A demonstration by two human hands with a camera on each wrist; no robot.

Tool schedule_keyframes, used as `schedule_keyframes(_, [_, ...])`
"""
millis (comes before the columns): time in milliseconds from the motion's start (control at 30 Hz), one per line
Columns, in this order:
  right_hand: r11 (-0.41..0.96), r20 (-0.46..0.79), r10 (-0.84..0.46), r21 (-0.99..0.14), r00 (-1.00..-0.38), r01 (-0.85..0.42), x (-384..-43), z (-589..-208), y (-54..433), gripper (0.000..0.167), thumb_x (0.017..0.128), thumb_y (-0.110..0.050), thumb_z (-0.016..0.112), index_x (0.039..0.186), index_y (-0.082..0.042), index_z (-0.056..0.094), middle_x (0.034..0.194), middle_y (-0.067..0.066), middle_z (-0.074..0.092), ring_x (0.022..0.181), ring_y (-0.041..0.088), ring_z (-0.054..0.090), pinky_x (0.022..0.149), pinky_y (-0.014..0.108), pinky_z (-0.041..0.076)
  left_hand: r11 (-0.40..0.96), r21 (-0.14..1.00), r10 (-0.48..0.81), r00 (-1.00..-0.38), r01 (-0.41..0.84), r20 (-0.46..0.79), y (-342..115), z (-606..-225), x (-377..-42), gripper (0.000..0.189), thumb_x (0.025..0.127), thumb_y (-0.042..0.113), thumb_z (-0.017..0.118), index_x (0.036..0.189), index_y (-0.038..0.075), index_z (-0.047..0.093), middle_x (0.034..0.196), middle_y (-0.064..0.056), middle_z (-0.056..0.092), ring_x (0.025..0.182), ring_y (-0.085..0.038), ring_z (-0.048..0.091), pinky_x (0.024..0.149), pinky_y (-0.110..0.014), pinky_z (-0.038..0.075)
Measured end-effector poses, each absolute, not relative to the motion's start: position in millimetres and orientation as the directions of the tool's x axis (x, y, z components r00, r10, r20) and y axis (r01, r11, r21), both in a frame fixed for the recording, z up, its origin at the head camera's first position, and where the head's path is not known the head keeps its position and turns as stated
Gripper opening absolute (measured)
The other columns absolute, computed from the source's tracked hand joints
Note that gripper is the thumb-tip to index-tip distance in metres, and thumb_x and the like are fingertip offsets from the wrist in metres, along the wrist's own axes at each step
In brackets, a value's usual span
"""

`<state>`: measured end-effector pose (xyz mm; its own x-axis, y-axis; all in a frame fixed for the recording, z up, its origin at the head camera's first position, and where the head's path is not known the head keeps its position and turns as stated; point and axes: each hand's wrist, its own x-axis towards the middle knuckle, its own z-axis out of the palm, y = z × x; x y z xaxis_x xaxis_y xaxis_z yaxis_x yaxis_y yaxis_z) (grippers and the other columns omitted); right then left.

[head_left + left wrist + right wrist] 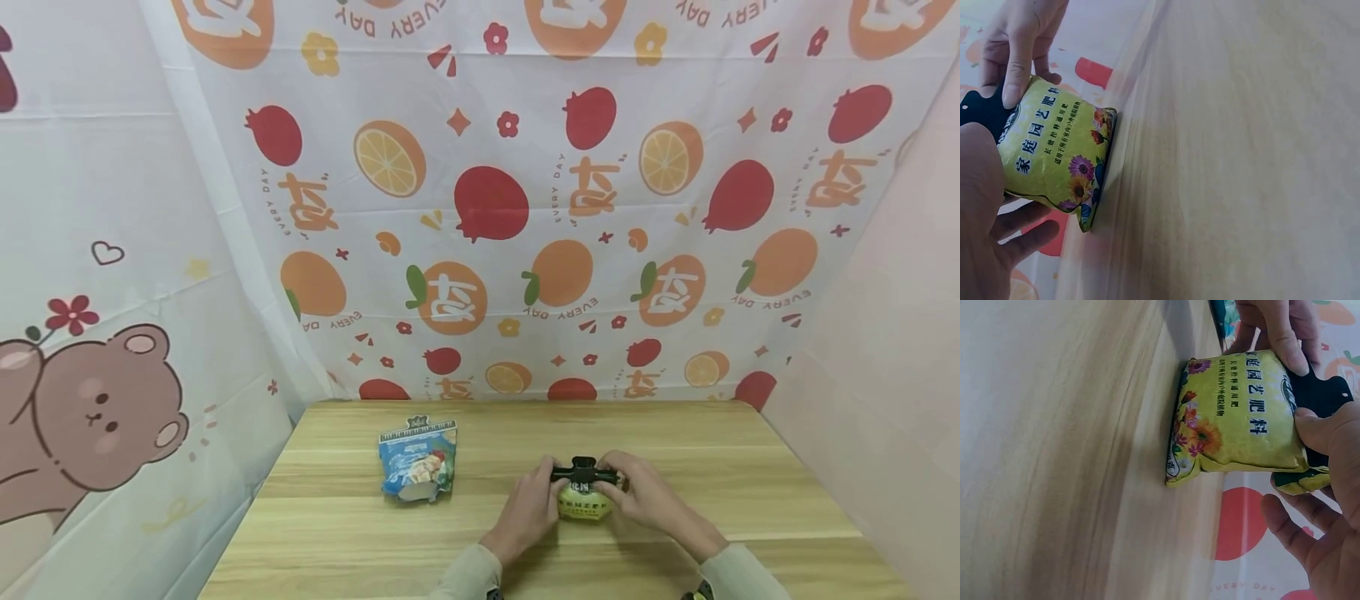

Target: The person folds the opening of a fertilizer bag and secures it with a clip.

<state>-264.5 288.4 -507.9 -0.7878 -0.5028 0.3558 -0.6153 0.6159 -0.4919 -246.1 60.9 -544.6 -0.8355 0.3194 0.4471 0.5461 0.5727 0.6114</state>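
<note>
A yellow bag of plant fertilizer (585, 507), printed with flowers and dark characters, stands on the table at the right of centre. Across its folded top sits a black bag clip (583, 473). My left hand (531, 507) pinches the left end of the clipped top, thumb in front and fingers behind. At the other end, my right hand (647, 496) pinches it the same way, its thumb by the clip's lower edge. A folded yellow-green flap (1302, 482) shows behind the clip in the right wrist view. The fingers behind the bag are partly hidden.
To the left on the wooden table (330, 533) is a blue bag (416, 467) with a clip (417, 422) along its top. A fruit-print curtain (525, 350) hangs behind the table's far edge, and a bear-print cloth (105, 417) hangs on the left.
</note>
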Motion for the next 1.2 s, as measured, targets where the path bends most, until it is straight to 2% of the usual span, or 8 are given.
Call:
schedule_keyframes(300, [0.643, 0.303, -0.458, -0.536, -0.835, -0.547, -268, -514, 290, 0.010, 0.096, -0.031, 0.069, 0.104, -0.028, 0.064, 0.104, -0.003, 0.075, 0.082, -0.001, 0.060, 0.063, 0.019, 0.051, 0.523, 0.646, 0.305, -0.829, 0.556, 0.468, 57, -547, -243, 0.028, 0.106, 0.016, 0.050, 0.132, 0.008, 0.049, 0.123, -0.009, 0.063, 0.110, -0.020, 0.064, 0.095, -0.034, 0.057])
schedule_keyframes(400, [0.651, 0.291, -0.455, -0.536, -0.842, -0.537, -269, -515, 290, 0.010, 0.097, -0.031, 0.068, 0.107, -0.028, 0.064, 0.107, -0.001, 0.075, 0.086, 0.005, 0.066, 0.066, 0.020, 0.053, 0.541, 0.609, 0.292, -0.809, 0.579, 0.509, 57, -549, -241, 0.039, 0.101, 0.013, 0.058, 0.138, 0.006, 0.046, 0.130, -0.012, 0.060, 0.116, -0.023, 0.064, 0.101, -0.038, 0.055])
schedule_keyframes(500, [0.659, 0.275, -0.443, -0.545, -0.853, -0.518, -271, -516, 290, 0.013, 0.099, -0.030, 0.066, 0.110, -0.025, 0.065, 0.108, 0.001, 0.076, 0.090, 0.013, 0.070, 0.069, 0.020, 0.055, 0.582, 0.517, 0.296, -0.756, 0.627, 0.584, 58, -551, -240, 0.053, 0.095, 0.009, 0.064, 0.143, 0.006, 0.042, 0.135, -0.012, 0.058, 0.122, -0.025, 0.062, 0.106, -0.040, 0.053])
schedule_keyframes(633, [0.670, 0.264, -0.410, -0.561, -0.873, -0.485, -273, -518, 288, 0.017, 0.100, -0.030, 0.064, 0.116, -0.023, 0.064, 0.108, 0.003, 0.075, 0.088, 0.016, 0.071, 0.069, 0.019, 0.055, 0.629, 0.416, 0.313, -0.704, 0.657, 0.638, 59, -553, -239, 0.064, 0.089, 0.009, 0.072, 0.145, 0.010, 0.041, 0.134, -0.010, 0.056, 0.115, -0.021, 0.063, 0.099, -0.037, 0.056])
schedule_keyframes(733, [0.677, 0.250, -0.377, -0.582, -0.892, -0.450, -275, -519, 287, 0.023, 0.100, -0.031, 0.064, 0.120, -0.020, 0.063, 0.110, 0.004, 0.075, 0.090, 0.015, 0.071, 0.071, 0.019, 0.055, 0.649, 0.421, 0.324, -0.731, 0.634, 0.601, 59, -554, -238, 0.067, 0.087, 0.013, 0.076, 0.144, 0.017, 0.042, 0.134, -0.010, 0.054, 0.107, -0.019, 0.063, 0.090, -0.034, 0.058])
schedule_keyframes(833, [0.683, 0.214, -0.333, -0.616, -0.918, -0.392, -276, -520, 285, 0.030, 0.099, -0.034, 0.064, 0.125, -0.018, 0.060, 0.117, 0.007, 0.073, 0.092, 0.014, 0.070, 0.074, 0.019, 0.056, 0.665, 0.442, 0.334, -0.769, 0.602, 0.545, 59, -555, -238, 0.066, 0.087, 0.015, 0.077, 0.144, 0.021, 0.043, 0.137, -0.013, 0.052, 0.107, -0.022, 0.064, 0.088, -0.035, 0.058])
schedule_keyframes(1033, [0.666, 0.165, -0.253, -0.685, -0.953, -0.295, -277, -521, 283, 0.044, 0.099, -0.035, 0.064, 0.135, -0.013, 0.055, 0.134, 0.015, 0.064, 0.094, 0.014, 0.068, 0.076, 0.025, 0.059, 0.678, 0.465, 0.338, -0.803, 0.570, 0.491, 59, -556, -241, 0.058, 0.090, 0.022, 0.075, 0.140, 0.022, 0.047, 0.135, -0.014, 0.052, 0.100, -0.018, 0.062, 0.081, -0.030, 0.056])
schedule_keyframes(1200, [0.623, 0.126, -0.228, -0.743, -0.966, -0.244, -275, -523, 281, 0.060, 0.098, -0.032, 0.067, 0.148, -0.014, 0.042, 0.125, 0.019, 0.067, 0.093, 0.015, 0.069, 0.072, 0.024, 0.059, 0.686, 0.489, 0.321, -0.827, 0.539, 0.461, 63, -558, -249, 0.051, 0.092, 0.028, 0.073, 0.137, 0.021, 0.051, 0.133, -0.014, 0.054, 0.094, -0.013, 0.060, 0.078, -0.025, 0.053])
